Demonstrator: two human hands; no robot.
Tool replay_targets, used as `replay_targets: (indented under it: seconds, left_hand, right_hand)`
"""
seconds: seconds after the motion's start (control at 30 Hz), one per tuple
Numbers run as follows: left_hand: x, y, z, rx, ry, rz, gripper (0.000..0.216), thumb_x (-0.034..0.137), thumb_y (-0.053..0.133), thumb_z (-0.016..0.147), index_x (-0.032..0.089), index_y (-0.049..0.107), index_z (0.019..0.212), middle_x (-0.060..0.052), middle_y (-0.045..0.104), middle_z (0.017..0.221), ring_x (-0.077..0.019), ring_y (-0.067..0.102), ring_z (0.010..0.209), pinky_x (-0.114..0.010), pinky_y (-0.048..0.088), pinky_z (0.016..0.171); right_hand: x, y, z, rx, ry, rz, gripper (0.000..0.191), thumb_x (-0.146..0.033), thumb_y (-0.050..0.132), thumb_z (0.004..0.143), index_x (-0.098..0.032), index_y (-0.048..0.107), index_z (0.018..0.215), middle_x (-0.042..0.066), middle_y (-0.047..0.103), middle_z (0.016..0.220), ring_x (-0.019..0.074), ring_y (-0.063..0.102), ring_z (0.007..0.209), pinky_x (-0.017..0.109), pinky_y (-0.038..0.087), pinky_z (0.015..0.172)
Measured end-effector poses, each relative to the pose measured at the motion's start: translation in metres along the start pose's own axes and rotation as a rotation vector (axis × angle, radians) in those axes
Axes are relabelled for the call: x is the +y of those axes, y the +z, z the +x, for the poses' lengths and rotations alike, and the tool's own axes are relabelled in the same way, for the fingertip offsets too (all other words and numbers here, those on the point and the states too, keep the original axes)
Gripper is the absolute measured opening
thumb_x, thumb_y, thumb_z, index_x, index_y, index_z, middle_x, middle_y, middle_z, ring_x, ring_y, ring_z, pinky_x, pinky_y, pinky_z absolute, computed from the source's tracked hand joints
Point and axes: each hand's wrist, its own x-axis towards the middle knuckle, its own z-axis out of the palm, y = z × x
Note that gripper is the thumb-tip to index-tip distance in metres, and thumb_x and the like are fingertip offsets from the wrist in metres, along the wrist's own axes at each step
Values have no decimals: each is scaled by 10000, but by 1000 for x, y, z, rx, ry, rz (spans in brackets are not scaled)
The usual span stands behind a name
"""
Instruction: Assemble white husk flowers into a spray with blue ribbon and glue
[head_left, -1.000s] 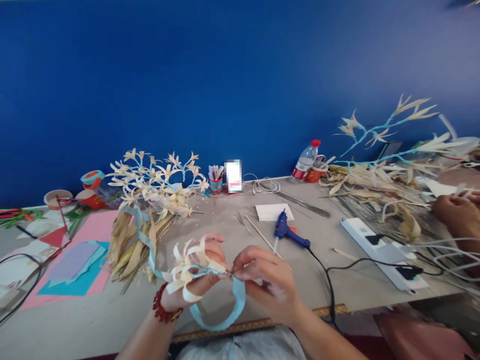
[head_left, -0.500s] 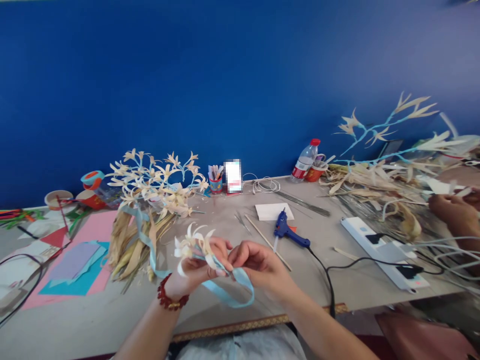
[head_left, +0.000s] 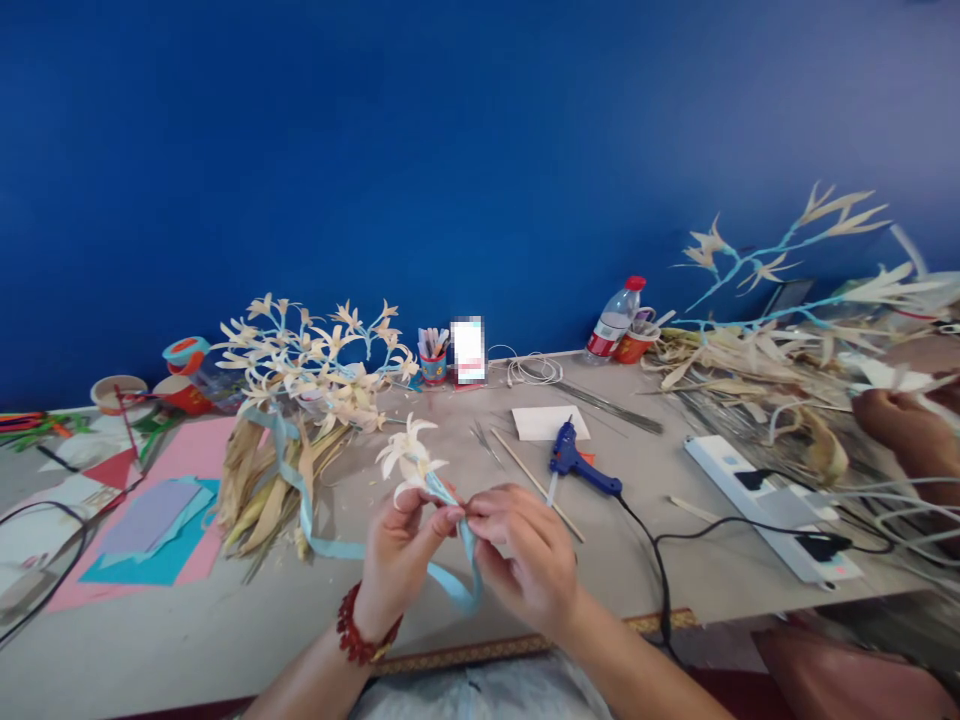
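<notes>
My left hand [head_left: 409, 550], a red bead bracelet at its wrist, is closed in a pinch on a cream husk flower sprig [head_left: 411, 456] with a light-blue wrapped stem. Against it, my right hand [head_left: 529, 555] has its fingers closed on the light-blue tape [head_left: 339, 550] at the stem's lower end. A loop of that tape hangs below the hands, and the strip runs left over the table to a bunch of finished husk flowers [head_left: 307, 365]. My right fingertips partly hide the stem's end.
Right of my hands lie a blue glue gun [head_left: 581, 462], a thin stick [head_left: 536, 485] and a white power strip [head_left: 765, 510] with cables. Dry husks [head_left: 259, 490] and coloured paper [head_left: 154, 520] lie left. A co-worker's hand [head_left: 904, 420] is at far right.
The flower has tipped more upright and moved right with my left hand. My right hand has turned, its knuckles now facing up, and the tape is drawn further across the table.
</notes>
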Motion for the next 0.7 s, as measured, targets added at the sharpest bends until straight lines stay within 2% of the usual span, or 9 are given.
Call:
replay_targets:
  seconds: [0.07,0.13,0.23,0.3,0.43,0.5,0.6,0.7]
  left_hand:
    - [6,-2,0,-15,48,93,134,281,715,772,166,702,704,-46,683,724,-154,610,635,-258,516,610]
    - [10,-4,1,-52,99,138,139,271,702,780,171,714,684,-46,673,707,-150,596,599,-257,510,579]
    - [14,-8,2,-130,75,52,125,277,708,776,180,731,701,-49,668,731,-146,583,586,-252,506,543]
    - [15,-10,3,-175,7,-24,124,291,710,778,181,737,727,-50,668,753,-128,555,556,-246,492,520]
    - [15,-14,7,-292,-15,-44,144,323,696,793,188,740,773,-33,633,669,-135,540,571,-253,474,540]
    - [15,-15,8,-326,-2,-23,166,343,682,804,189,740,779,-33,628,664,-139,541,579,-267,477,568]
    - [16,-17,10,-286,8,60,205,350,677,807,174,725,714,-50,655,731,-152,568,621,-309,501,676]
    - [15,-19,10,-246,27,167,169,322,715,772,172,726,696,-66,675,751,-227,617,820,-356,490,820]
  right_hand:
    - [-1,-1,1,2,-5,10,201,-60,529,827,-218,587,938,95,686,875,200,643,788,351,526,707]
    - [-2,-1,1,18,81,113,162,-77,552,829,-221,595,889,75,692,841,196,654,780,341,526,715]
    - [-2,-1,2,28,361,402,84,-146,634,826,-213,604,784,53,697,821,185,663,774,319,523,724]
    - [-1,0,3,25,542,639,120,-205,703,797,-200,606,726,49,697,810,180,660,765,309,520,720]
    - [1,4,7,31,755,1022,226,-262,813,693,-174,608,656,36,679,775,152,632,721,282,504,702]
    - [2,6,8,24,822,1123,254,-272,843,651,-165,612,646,30,668,763,143,618,707,265,495,682]
    - [3,9,7,53,873,1158,266,-282,853,634,-165,615,640,21,655,733,136,600,678,243,477,639]
    - [4,13,3,125,836,1094,233,-251,840,652,-177,620,631,12,641,703,132,584,661,240,462,631]
